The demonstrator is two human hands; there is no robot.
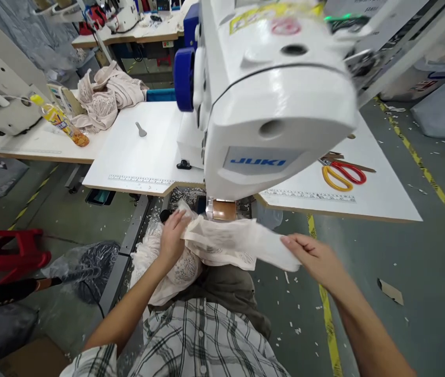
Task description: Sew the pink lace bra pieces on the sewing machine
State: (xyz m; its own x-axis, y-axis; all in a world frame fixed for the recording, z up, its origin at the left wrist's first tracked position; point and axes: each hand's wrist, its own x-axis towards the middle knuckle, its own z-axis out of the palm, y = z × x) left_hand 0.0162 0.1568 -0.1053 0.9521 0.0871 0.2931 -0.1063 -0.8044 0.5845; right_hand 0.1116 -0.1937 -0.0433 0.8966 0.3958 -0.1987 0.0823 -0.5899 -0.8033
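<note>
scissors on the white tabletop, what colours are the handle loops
Yellow-orange handle loop and red handle loop, in the head view.

Below the worktop's front edge, the cream cloth (222, 235) looks thin, soft and matt, with lacy patterned patches, while the worktop (144, 154) itself has a smooth white surface and a wood-coloured edge. The sewing machine (281, 112) wears a smooth, glossy white shell with a blue, plastic-looking handwheel (184, 79). Toward the worktop's right edge, the scissors (338, 178) have smooth red and yellow handles that look like plastic.
</note>
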